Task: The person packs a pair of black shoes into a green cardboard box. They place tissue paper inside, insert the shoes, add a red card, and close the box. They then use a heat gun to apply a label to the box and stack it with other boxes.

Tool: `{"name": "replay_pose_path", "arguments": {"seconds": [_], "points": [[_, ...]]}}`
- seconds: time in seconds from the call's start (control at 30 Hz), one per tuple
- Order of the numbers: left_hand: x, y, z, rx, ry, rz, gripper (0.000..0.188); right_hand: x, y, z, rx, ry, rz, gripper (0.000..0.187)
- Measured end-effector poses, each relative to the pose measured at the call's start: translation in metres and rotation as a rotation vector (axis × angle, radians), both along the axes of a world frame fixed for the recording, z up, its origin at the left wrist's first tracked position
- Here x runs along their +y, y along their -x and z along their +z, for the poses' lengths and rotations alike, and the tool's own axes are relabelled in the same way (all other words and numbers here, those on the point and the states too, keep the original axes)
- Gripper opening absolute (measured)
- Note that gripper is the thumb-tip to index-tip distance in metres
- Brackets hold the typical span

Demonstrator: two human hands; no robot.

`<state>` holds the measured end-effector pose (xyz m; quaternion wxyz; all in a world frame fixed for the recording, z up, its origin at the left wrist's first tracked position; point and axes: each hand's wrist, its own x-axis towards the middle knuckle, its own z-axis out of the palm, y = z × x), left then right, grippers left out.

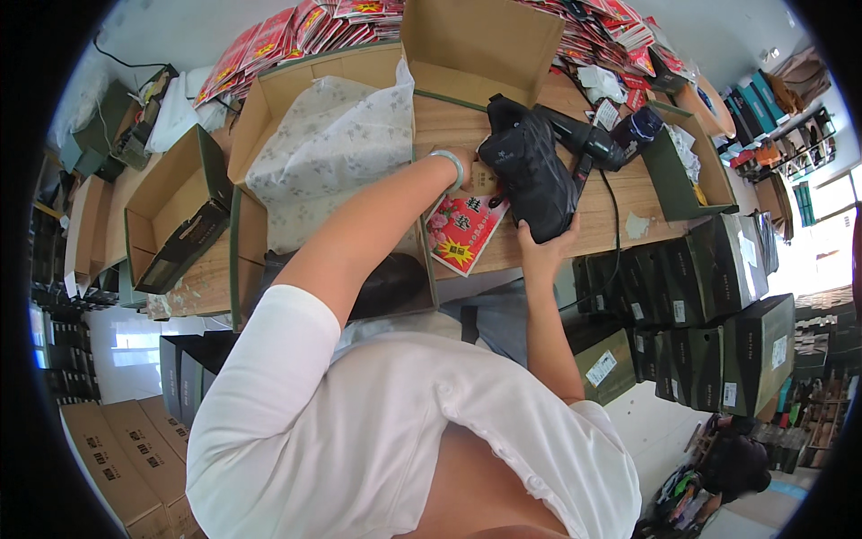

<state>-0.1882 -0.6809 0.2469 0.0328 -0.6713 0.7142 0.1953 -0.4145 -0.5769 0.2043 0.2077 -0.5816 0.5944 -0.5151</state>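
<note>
A black shoe (530,171) is tilted above the table, its front end toward me. My right hand (549,247) is closed around that near end, thumb on one side. My left hand (465,169), with a pale bracelet at its wrist, is beside the shoe's left side, next to a tan card (483,180); its fingers are mostly hidden. Below them lies a red printed card (463,232) on the wooden tabletop. Under my left forearm stands an open shoebox (242,260), with patterned tissue paper (328,135) folded back and another dark shoe (392,286) inside, partly covered by my arm.
A black hair dryer (584,139) with its cord lies right of the shoe. An open green box (696,171) holds crumpled paper at the right. An empty shoebox (180,211) stands at the left. Stacked red cards (278,40) line the back; dark shoeboxes (709,332) are piled lower right.
</note>
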Motion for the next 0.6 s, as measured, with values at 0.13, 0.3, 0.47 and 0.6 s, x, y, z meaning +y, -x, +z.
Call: {"name": "replay_pose_path", "arguments": {"seconds": [0.13,0.3,0.47,0.6], "points": [[-0.008,-0.006,-0.02,-0.137,0.084,-0.017,0.036,-0.002,0.0,-0.009,-0.253,-0.089,0.008,0.104],[0.012,-0.004,0.016,-0.087,0.345,0.1,0.023,-0.003,0.011,0.008,-0.583,-0.188,0.019,0.099],[0.016,-0.014,0.04,0.122,0.597,0.195,0.02,-0.005,0.019,0.016,-0.598,-0.188,0.036,0.087],[0.017,-0.021,0.053,0.097,0.884,-0.003,0.017,0.002,0.032,0.025,-0.56,-0.189,0.118,0.084]]}}
